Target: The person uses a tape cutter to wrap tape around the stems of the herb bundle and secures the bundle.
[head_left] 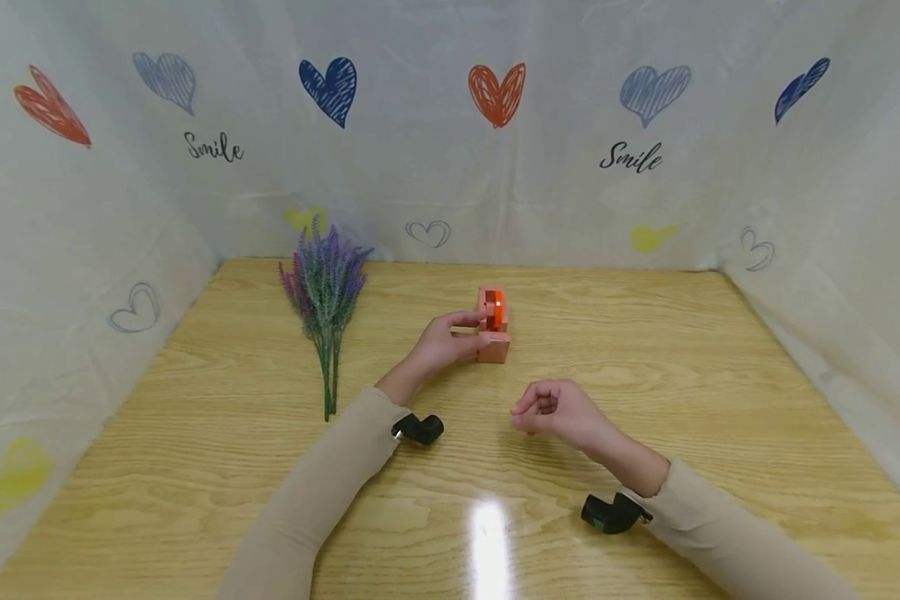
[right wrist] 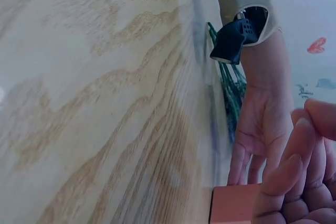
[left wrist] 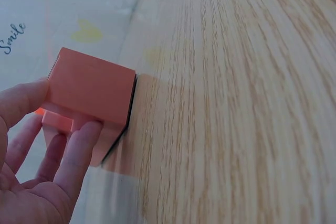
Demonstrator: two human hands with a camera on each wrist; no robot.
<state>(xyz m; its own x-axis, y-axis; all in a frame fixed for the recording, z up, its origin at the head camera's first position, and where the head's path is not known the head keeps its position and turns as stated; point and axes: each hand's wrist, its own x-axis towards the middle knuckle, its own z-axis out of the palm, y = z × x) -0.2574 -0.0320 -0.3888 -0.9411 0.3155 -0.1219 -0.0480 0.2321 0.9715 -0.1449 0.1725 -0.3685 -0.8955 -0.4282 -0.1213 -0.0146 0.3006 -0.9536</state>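
My left hand [head_left: 441,342] grips the pink tape dispenser [head_left: 493,349] on the surface [head_left: 645,333], its orange roll [head_left: 498,310] already seated. My right hand [head_left: 562,410], fingers curled, is near but apart (nothing visible in it); whether anything is pulled free, I can't tell.

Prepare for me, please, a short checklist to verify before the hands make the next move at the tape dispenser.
1. Left hand holding the tape dispenser: ok, fingers and thumb grip it.
2. Dispenser upright on the table: ok.
3. Orange roll inside the dispenser: ok.
4. Right hand at the dispenser: not ok, it is apart, nearer the person.
5. Tape between right thumb and finger: cannot tell.
6. Lavender bunch out of the way: ok, left of both hands.
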